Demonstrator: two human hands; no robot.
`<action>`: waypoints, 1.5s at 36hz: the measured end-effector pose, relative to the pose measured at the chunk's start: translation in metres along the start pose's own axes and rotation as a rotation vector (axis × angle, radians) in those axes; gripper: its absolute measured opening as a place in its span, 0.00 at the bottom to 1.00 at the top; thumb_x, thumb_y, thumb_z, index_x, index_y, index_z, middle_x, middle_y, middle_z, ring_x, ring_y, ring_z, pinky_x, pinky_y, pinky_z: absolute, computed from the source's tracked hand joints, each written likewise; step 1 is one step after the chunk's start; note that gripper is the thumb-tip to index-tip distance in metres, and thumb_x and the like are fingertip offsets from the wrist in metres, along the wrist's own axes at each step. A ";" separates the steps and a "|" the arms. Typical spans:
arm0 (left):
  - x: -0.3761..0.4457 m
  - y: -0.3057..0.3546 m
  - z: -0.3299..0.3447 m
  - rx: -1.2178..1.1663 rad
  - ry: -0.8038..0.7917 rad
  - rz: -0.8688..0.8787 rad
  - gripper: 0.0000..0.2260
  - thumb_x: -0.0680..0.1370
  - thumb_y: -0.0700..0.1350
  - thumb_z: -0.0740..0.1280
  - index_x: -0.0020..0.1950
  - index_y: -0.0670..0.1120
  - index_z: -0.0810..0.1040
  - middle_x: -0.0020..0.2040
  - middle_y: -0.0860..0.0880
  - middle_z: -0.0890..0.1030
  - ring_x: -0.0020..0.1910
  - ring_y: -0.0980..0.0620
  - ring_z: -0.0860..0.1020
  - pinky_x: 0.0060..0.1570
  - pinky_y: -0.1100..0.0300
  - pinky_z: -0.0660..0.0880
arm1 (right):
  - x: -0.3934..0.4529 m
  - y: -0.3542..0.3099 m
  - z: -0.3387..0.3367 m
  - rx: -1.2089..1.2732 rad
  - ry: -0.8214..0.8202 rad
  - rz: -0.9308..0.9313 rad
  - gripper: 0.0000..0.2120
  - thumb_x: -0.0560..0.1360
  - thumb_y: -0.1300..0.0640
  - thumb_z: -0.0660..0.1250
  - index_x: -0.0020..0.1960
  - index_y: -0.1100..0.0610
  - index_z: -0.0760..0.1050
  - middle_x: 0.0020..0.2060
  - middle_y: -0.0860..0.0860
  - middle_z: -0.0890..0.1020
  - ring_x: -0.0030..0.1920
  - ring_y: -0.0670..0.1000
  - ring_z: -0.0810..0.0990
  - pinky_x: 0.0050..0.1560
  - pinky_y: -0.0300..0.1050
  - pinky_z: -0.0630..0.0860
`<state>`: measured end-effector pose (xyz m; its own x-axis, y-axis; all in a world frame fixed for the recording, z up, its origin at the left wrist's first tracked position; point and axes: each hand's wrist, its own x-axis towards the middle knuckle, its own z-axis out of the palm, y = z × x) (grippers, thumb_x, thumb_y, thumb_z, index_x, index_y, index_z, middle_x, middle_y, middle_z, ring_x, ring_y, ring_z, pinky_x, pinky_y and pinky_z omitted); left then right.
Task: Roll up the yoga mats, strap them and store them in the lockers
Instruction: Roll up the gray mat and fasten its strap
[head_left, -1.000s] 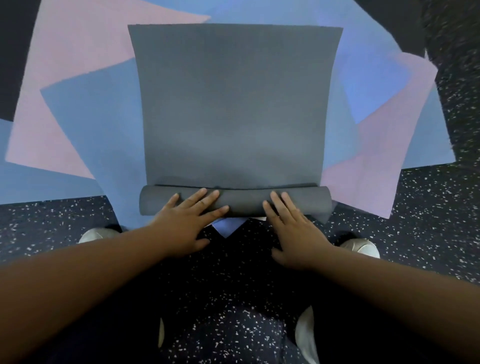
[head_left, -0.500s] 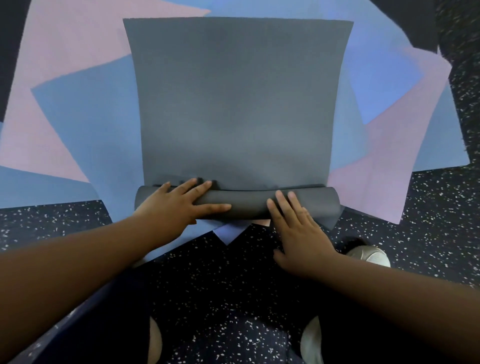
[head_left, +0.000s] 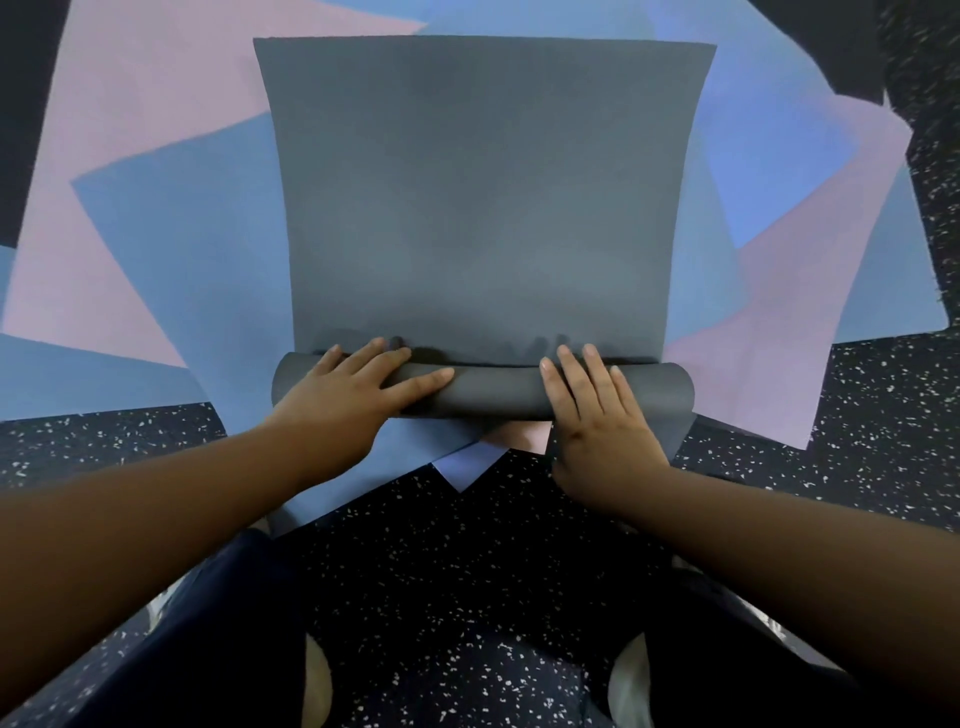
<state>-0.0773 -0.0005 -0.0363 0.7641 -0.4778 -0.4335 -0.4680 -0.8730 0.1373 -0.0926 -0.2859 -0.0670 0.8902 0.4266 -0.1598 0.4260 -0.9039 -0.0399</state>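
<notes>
A grey yoga mat (head_left: 483, 197) is seen from above, spread flat on a pile of overlapping blue mats (head_left: 182, 249) and pink mats (head_left: 130, 104) that lie fanned at different angles on a dark speckled floor (head_left: 467, 597). The near end of the grey mat is wound into a short roll (head_left: 498, 389), and the long axis of that roll runs from left to right, straight across the person's front. The unrolled part stretches directly away from the person, so the coming move is judged to be a forward push, at right angles to the roll's length. The left hand (head_left: 353, 389) is laid over the left part of the roll, with the fingers straight and spread, pressing on its top; the fingertips reach to the seam where roll meets flat mat. The right hand (head_left: 597, 415) is laid over the right part in the same way, fingers straight and a little apart, the heel of the palm hanging off the near side. Neither hand is curled round anything. The roll lies directly under both palms and neither hand is plainly nearer; a stretch of bare roll shows between them, and short ends stick out beyond each. The right end looks slightly looser and wider than the left. No strap and no lockers are in view.
</notes>
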 end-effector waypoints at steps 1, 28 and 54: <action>-0.001 0.001 0.003 0.030 0.058 0.009 0.50 0.74 0.32 0.60 0.69 0.68 0.25 0.77 0.45 0.60 0.77 0.41 0.57 0.70 0.42 0.60 | 0.003 0.002 -0.001 -0.013 -0.001 -0.006 0.42 0.62 0.51 0.62 0.74 0.60 0.57 0.70 0.61 0.70 0.71 0.64 0.68 0.72 0.58 0.59; 0.046 0.001 -0.021 0.149 0.025 -0.058 0.44 0.79 0.59 0.62 0.68 0.57 0.22 0.80 0.49 0.46 0.79 0.48 0.46 0.72 0.40 0.54 | 0.071 0.031 -0.028 -0.122 -0.049 -0.013 0.47 0.50 0.47 0.83 0.64 0.60 0.71 0.54 0.61 0.76 0.49 0.62 0.76 0.51 0.55 0.76; 0.051 0.001 -0.014 0.388 0.359 -0.073 0.54 0.60 0.64 0.78 0.77 0.51 0.52 0.60 0.42 0.65 0.56 0.42 0.65 0.52 0.44 0.73 | 0.073 0.043 -0.020 -0.290 0.133 -0.041 0.52 0.54 0.35 0.79 0.70 0.57 0.66 0.55 0.60 0.76 0.53 0.60 0.75 0.51 0.54 0.70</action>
<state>-0.0324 -0.0268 -0.0458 0.8730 -0.4796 -0.0884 -0.4855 -0.8375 -0.2510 -0.0061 -0.2935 -0.0603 0.8766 0.4801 -0.0325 0.4729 -0.8472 0.2420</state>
